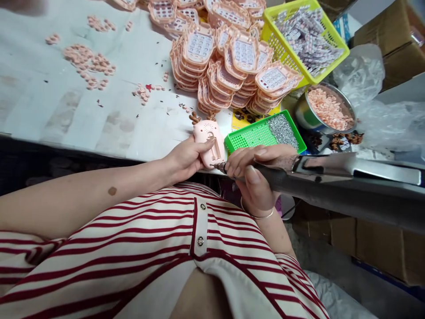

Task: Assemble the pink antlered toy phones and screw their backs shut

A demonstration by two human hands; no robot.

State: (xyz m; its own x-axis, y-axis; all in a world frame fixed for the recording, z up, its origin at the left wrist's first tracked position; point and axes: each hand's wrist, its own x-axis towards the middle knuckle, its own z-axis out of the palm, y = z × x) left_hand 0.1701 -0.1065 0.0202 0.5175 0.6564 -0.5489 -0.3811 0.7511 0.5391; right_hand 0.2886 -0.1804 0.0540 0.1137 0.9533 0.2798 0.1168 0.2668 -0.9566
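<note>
My left hand (189, 156) is closed on a pink plastic toy phone (208, 128) at the table's front edge, the thumb beside its open battery recess. Brown antlers (194, 118) stick out of the toy's far end, and its back faces up. A dark power screwdriver (279, 177) lies in my right hand (254, 173), fingers wrapped round its front part. Its bit points left and meets the toy's near end, around a screw hole. Just beyond my right hand is a green basket (252, 138) with small silver screws (283, 129) heaped at its right end.
Stacked pink toy shells (229, 66) stand at the back. Right of them are a yellow basket (288, 62) of printed parts and a metal bowl (328, 108) of small pink pieces. Loose pink pieces (88, 62) lie on the left of the table. Cardboard boxes (388, 40) and plastic bags flank the right.
</note>
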